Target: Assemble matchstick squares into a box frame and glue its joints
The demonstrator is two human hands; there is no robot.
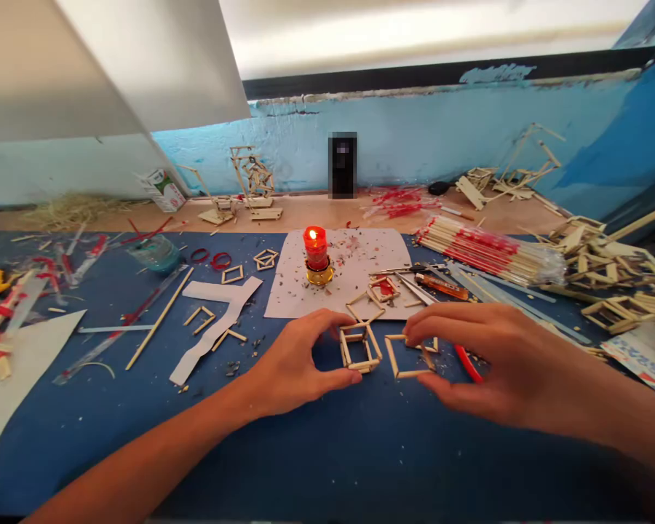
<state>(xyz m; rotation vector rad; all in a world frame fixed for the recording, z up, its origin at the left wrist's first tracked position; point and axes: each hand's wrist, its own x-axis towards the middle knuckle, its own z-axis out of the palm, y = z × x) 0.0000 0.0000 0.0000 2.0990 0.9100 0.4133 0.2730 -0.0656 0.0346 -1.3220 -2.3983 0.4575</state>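
Note:
My left hand (298, 360) pinches a small box frame of thin wooden sticks (359, 347) between thumb and fingers on the blue table cover (327, 444). Just right of it lies a flat square stick frame (407, 356); my right hand (488, 364) curls over its right side with fingertips on its upper corner. A red piece (468, 364) shows under the right hand's fingers. A lit red candle in a gold holder (317, 255) stands on a white sheet (354, 273) just beyond the hands.
A bundle of red-banded sticks (485, 251) and a cutter (442, 285) lie at right, with finished stick frames (605, 269) heaped further right. Small stick squares (266, 258), red rubber bands (212, 258), a teal cup (156, 252) and white paper cutouts (218, 320) lie at left. Stick models (254, 182) stand by the blue wall.

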